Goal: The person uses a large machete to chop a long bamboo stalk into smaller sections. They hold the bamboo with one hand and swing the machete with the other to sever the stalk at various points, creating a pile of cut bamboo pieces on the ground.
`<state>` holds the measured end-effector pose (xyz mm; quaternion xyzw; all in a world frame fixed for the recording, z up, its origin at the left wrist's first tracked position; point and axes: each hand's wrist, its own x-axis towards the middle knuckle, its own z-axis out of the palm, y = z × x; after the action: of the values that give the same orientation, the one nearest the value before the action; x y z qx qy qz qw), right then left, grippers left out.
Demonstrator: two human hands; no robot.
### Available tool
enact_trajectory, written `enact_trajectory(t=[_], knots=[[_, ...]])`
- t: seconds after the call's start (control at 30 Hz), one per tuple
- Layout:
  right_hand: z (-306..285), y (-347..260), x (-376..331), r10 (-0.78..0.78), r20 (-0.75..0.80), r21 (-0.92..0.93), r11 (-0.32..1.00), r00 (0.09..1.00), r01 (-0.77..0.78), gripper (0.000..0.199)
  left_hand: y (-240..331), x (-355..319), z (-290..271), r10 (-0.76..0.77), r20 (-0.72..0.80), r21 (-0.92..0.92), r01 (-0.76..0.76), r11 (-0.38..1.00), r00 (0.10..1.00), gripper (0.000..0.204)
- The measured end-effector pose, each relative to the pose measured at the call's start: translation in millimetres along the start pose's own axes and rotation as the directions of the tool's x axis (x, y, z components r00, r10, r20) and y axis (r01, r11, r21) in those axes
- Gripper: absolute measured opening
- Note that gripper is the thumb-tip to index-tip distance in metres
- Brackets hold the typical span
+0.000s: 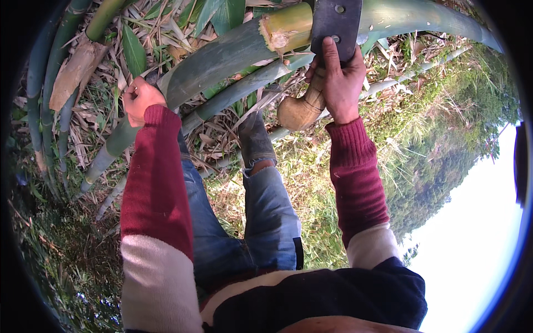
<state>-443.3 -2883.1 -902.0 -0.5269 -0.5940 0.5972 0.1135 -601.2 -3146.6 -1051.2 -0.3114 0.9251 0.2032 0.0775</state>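
the thick green bamboo stalk (222, 55) lies slanted across the top of the view, its cut yellowish end (286, 28) already showing a clean face, so one cut looks done. your right hand (338, 72) is wrapped tight round the curved wooden handle (302, 108) of a broad dark chopping blade (336, 22) resting right by that end. your left hand (139, 100) is closed on the stalk lower down. more thin bamboo stems (55, 83) and dry leaves (216, 133) around, untrimmed.
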Motion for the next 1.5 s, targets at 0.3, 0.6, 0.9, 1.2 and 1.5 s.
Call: enact_trajectory(t=[0.3, 0.6, 0.9, 1.2, 1.5], knots=[[3, 17, -5, 0.045, 0.114, -0.004, 0.999, 0.992, -0.045, 0.022, -6, 4, 7, 0.011, -0.03, -0.025, -0.011, 1.0, 0.999, 0.038], [9, 33, -19, 0.133, 0.244, -0.064, 0.991, 0.961, -0.121, 0.023, -14, 7, 4, -0.009, -0.003, -0.013, 0.009, 1.0, 1.0, 0.038], [12, 51, -33, 0.142, 0.355, -0.259, 0.965, 0.924, -0.049, 0.021, -15, 10, 9, -0.02, -0.033, -0.03, 0.019, 0.999, 0.999, 0.042], [10, 10, -30, 0.121, 0.037, 0.024, 0.992, 0.992, -0.121, 0.022, -23, 11, 12, 0.01, -0.037, -0.075, -0.012, 0.997, 0.999, 0.038], [17, -23, -26, 0.088, -0.081, -0.086, 0.992, 0.993, -0.095, 0.018, -12, 1, 4, 0.045, -0.054, -0.115, -0.051, 0.992, 0.998, 0.033]])
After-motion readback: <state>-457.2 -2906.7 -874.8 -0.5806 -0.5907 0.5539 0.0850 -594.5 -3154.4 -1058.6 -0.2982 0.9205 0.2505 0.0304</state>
